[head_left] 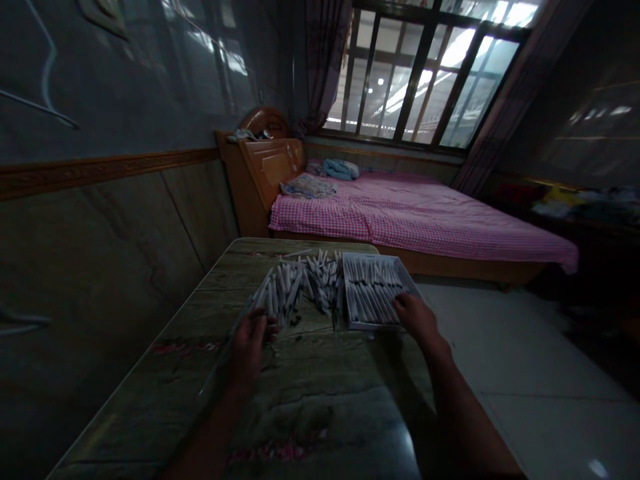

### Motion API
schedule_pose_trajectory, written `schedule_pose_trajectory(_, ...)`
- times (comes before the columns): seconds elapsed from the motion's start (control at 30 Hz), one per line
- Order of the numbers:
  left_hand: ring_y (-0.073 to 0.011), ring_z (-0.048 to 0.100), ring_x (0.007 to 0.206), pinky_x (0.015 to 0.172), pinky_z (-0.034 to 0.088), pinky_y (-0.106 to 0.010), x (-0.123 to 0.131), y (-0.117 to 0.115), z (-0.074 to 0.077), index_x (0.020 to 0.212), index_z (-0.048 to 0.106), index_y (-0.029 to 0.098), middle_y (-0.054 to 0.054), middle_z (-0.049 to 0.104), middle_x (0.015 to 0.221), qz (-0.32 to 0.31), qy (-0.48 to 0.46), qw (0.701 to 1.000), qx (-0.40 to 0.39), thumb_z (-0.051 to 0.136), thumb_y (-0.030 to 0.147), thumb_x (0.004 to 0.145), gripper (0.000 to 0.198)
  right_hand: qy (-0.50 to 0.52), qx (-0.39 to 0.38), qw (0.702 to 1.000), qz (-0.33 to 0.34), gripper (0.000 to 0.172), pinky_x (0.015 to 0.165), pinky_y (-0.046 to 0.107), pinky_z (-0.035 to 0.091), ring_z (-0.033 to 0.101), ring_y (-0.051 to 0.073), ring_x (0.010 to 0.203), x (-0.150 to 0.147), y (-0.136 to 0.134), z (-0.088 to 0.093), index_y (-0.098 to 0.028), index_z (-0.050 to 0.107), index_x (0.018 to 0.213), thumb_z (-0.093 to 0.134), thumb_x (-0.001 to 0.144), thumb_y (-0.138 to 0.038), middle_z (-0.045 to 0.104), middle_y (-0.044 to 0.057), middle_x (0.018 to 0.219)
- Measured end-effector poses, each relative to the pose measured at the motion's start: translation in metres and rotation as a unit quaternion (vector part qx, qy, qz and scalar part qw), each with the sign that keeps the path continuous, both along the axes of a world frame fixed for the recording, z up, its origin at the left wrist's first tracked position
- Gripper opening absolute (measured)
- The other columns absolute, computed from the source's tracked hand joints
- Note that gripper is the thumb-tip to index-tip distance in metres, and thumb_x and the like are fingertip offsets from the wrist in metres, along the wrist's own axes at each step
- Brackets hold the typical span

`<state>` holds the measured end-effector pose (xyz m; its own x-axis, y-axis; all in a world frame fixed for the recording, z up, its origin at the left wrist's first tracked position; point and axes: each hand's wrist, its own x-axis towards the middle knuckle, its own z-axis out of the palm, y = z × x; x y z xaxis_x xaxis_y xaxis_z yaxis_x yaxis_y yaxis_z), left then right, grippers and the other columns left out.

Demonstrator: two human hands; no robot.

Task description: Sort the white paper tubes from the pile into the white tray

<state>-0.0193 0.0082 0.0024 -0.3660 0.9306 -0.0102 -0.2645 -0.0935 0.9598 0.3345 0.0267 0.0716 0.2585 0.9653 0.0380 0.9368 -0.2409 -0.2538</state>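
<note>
A loose heap of thin white sticks [300, 283] lies on the dark marbled table [310, 400]. To its right stands a shallow white tray [395, 267] filled with rows of the same sticks. My left hand [253, 343] rests at the near left end of the heap, its fingers curled around a few sticks. At the tray's near right corner, my right hand [415, 315] has its fingers bent over the edge, touching the tray and the sticks inside.
A bed with a pink checked cover [415, 217] stands beyond the table, with a wooden headboard [265, 167] and folded cloths [340, 168] at its head. A barred window [425, 73] is behind it. A tiled wall [100, 220] runs along the left; pale floor [525, 360] lies right.
</note>
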Motion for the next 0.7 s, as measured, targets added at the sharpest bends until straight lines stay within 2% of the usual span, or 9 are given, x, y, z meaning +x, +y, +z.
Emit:
schedule_pose_trajectory(0.1, -0.0159, 0.067, 0.06, 0.052, 0.05, -0.025, 0.003, 0.0, 0.0, 0.103, 0.059, 0.019, -0.002, 0.07, 0.077, 0.006, 0.033, 0.999, 0.005, 0.07, 0.056, 0.069, 0.051, -0.086, -0.073, 0.992, -0.062, 0.035, 0.071, 0.029, 0.042, 0.068, 0.024, 0.093, 0.023, -0.005, 0.003, -0.019, 0.072, 0.1, 0.041, 0.093, -0.032, 0.072, 0.015, 0.102)
schedule_pose_trajectory(0.27, -0.0162, 0.066, 0.058, 0.049, 0.049, -0.025, -0.001, 0.003, -0.001, 0.101, 0.059, 0.019, -0.002, 0.069, 0.074, 0.053, 0.036, 0.998, 0.025, 0.054, 0.058, 0.081, 0.044, -0.109, -0.135, 0.982, -0.07, 0.033, 0.072, 0.031, 0.045, 0.069, 0.028, 0.099, 0.028, -0.004, -0.003, -0.015, 0.074, 0.099, 0.044, 0.09, -0.027, 0.072, 0.019, 0.104)
schedule_pose_trajectory(0.47, -0.0122, 0.062, 0.055, 0.045, 0.044, -0.02, -0.015, 0.006, -0.002, 0.103, 0.056, 0.02, -0.002, 0.067, 0.078, 0.148, 0.032, 0.987, 0.05, 0.049, 0.056, 0.086, 0.041, -0.107, -0.13, 0.983, -0.069, 0.036, 0.071, 0.033, 0.045, 0.069, 0.029, 0.097, 0.028, -0.006, -0.001, -0.016, 0.074, 0.098, 0.044, 0.091, -0.034, 0.072, 0.018, 0.102)
schedule_pose_trajectory(0.57, -0.0108, 0.06, 0.054, 0.046, 0.042, -0.019, -0.022, 0.006, 0.001, 0.102, 0.056, 0.019, -0.002, 0.065, 0.078, 0.191, 0.046, 0.979, 0.054, 0.046, 0.053, 0.088, 0.038, -0.116, -0.101, 0.986, -0.062, 0.038, 0.067, 0.032, 0.042, 0.069, 0.03, 0.094, 0.022, -0.01, 0.001, -0.017, 0.074, 0.096, 0.042, 0.093, -0.037, 0.073, 0.017, 0.1)
schedule_pose_trajectory(0.63, -0.0106, 0.058, 0.052, 0.047, 0.041, -0.02, -0.026, 0.007, 0.001, 0.098, 0.057, 0.018, -0.001, 0.065, 0.076, 0.206, 0.061, 0.976, 0.041, 0.046, 0.05, 0.087, 0.035, -0.118, -0.058, 0.991, -0.035, 0.036, 0.064, 0.03, 0.039, 0.068, 0.028, 0.092, 0.009, -0.012, 0.001, -0.018, 0.073, 0.097, 0.041, 0.095, -0.036, 0.073, 0.014, 0.101)
schedule_pose_trajectory(0.7, -0.0118, 0.056, 0.051, 0.048, 0.041, -0.022, -0.03, 0.008, 0.0, 0.091, 0.057, 0.019, -0.001, 0.063, 0.072, 0.224, 0.079, 0.971, 0.034, 0.046, 0.049, 0.086, 0.032, -0.089, -0.023, 0.996, 0.022, 0.033, 0.064, 0.028, 0.038, 0.068, 0.025, 0.091, -0.013, -0.015, -0.001, -0.02, 0.072, 0.1, 0.043, 0.095, -0.033, 0.073, 0.012, 0.101)
